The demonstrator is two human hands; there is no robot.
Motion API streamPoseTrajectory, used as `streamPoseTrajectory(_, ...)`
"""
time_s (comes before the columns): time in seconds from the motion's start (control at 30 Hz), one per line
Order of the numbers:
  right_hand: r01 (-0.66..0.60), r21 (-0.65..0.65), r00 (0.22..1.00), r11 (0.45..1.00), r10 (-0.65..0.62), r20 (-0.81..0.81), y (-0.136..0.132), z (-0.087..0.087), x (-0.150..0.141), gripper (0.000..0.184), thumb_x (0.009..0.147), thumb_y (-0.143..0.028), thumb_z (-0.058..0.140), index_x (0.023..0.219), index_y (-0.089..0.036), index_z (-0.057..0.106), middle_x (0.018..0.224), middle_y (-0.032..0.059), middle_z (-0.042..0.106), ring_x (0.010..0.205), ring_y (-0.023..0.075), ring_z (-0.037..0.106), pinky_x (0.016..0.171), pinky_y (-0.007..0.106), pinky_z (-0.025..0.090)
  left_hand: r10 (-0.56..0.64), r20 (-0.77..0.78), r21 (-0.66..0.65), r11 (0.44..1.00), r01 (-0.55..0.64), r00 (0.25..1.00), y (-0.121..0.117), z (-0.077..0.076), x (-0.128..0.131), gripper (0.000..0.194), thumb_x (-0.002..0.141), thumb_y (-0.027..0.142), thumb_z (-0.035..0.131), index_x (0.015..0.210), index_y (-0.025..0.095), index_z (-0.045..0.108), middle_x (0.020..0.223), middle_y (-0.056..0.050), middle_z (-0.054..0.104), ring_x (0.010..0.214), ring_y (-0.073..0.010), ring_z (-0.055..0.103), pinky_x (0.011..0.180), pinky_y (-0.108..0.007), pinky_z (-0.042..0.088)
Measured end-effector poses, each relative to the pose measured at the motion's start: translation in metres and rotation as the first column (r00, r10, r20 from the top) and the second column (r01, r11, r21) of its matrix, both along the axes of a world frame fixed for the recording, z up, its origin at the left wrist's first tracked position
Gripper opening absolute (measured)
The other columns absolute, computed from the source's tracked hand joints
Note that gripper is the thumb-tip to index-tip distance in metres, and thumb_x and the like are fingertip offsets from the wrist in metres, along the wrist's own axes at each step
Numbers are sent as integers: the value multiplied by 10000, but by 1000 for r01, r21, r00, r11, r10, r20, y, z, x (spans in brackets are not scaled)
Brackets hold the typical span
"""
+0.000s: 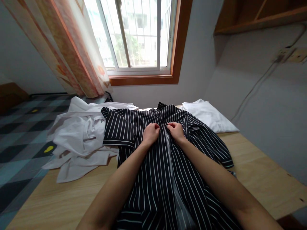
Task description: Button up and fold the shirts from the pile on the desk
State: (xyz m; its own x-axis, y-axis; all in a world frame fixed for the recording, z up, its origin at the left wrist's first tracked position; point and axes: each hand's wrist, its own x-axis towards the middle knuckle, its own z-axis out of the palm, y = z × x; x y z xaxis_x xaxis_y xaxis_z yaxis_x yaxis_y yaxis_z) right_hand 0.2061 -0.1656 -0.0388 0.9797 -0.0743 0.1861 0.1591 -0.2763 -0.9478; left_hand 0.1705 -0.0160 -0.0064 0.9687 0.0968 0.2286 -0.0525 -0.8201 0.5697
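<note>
A black shirt with white stripes (146, 169) lies spread on the wooden table, its collar toward the window and its front parted down the middle. My left hand (151, 132) pinches the front edge on the left side of the opening, below the collar. Opposite it, my right hand (176, 130) has its fingers closed on the other front edge. A narrow gap separates the two hands. The short sleeves stretch out to either side. Whatever small part of the placket sits between the fingertips is hidden.
Crumpled white clothes (81, 131) lie at the left, beside a checked bed cover (14, 153). A folded white garment (208, 115) rests at the back right of the wooden table (261, 172). Beyond are a window (141, 35), a curtain (72, 44) and a cable (251, 89) along the wall.
</note>
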Motion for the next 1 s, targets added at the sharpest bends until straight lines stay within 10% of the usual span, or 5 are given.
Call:
streamPoseTrajectory(0.23,-88,122,989,989,101,-105,3,-4,1,219,711,-144,622,905,-132,724,854,67,737,729,183,687,675,285,554,-126,14,221,968,120,992,-6,-8,-2,214,885,256,597,1029,228,752,1034,-92,649,994,-262,585,881,-352,458)
streamPoseTrajectory(0.63,-117,-319,990,941,136,40,14,10,-17,114,796,-227,713,893,-173,734,878,45,741,834,191,688,813,293,505,-62,-7,251,966,61,998,-12,-12,5,182,866,141,510,874,172,690,957,-110,642,947,-255,591,818,-338,460)
streamPoseTrajectory(1.0,-24,-463,992,886,79,102,18,7,-22,115,871,-205,642,933,-174,733,931,58,738,876,214,672,830,304,472,-46,-118,-140,990,29,992,5,2,11,80,801,146,639,750,139,702,826,-77,702,781,-184,627,735,-275,456)
